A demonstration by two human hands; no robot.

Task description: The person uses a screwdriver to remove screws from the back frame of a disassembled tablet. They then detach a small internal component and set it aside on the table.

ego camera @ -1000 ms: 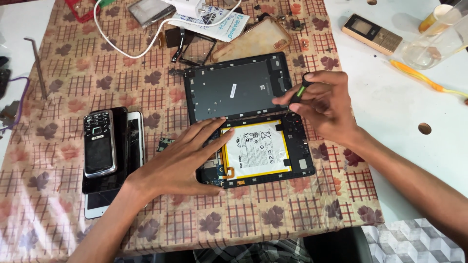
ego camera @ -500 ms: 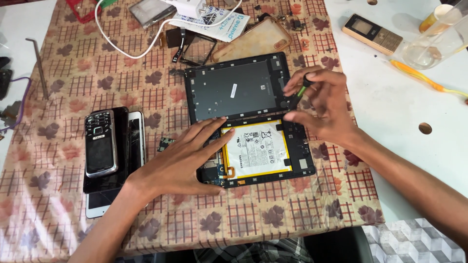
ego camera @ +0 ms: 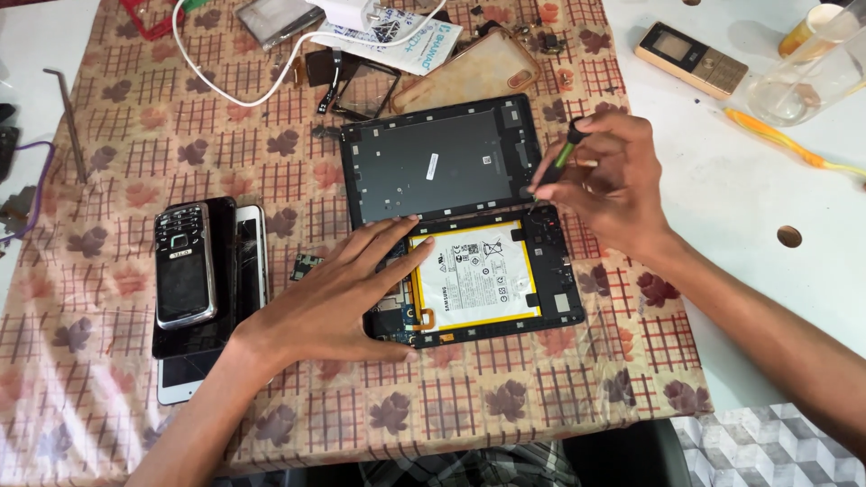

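Observation:
An opened tablet body (ego camera: 550,280) lies on the patterned cloth, its white battery (ego camera: 478,275) showing. My left hand (ego camera: 338,298) rests flat on the tablet's left part, fingers spread toward the battery. Behind it lies the tablet's dark back cover (ego camera: 442,162), inner side up. My right hand (ego camera: 609,185) holds a small screwdriver (ego camera: 557,162) with a green and black handle, its tip down at the tablet's upper right corner.
A stack of phones (ego camera: 203,271) lies left of my left hand. A charger with white cable (ego camera: 234,86), a clear phone case (ego camera: 474,72) and small parts sit behind. On the white table to the right: a gold bar phone (ego camera: 690,59), a toothbrush (ego camera: 780,140), a clear cup (ego camera: 807,86).
My right hand has shifted slightly and tilted the screwdriver more upright at the tablet's upper right corner. My left hand stays on the tablet.

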